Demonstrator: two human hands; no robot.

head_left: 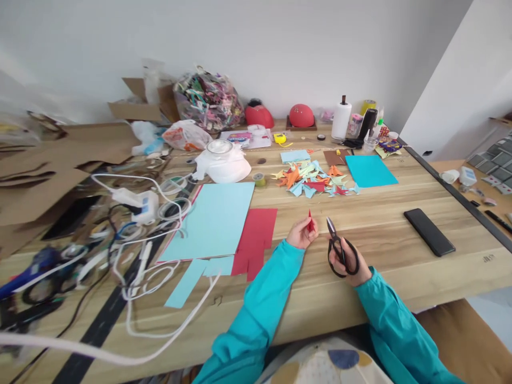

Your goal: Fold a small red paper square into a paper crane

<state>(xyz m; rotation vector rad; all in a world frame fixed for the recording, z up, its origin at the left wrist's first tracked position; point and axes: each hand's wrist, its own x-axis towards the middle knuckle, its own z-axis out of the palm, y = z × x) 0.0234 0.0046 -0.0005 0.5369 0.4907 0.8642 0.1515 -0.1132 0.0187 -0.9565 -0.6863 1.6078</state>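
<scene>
Between the fingers of my left hand [301,234] is a small folded red paper piece [310,222], its point upward. My right hand [358,269] grips a pair of scissors [336,238] by its black handles; the blades look closed and point up and away from me. The scissors and the red piece are apart. Beyond my hands lies a pile of folded paper shapes [310,178] in orange, blue, yellow and red. To the left are red paper sheets [262,224] and a large light blue sheet [214,213], with narrower blue strips [186,282] in front.
White cables [164,336] and a power strip [146,207] crowd the left side. A black phone [429,232] lies at right, below a turquoise sheet [372,170]. Along the back stand a stuffed plastic bag [210,98], a yellow tape measure [280,138] and a white roll [341,120].
</scene>
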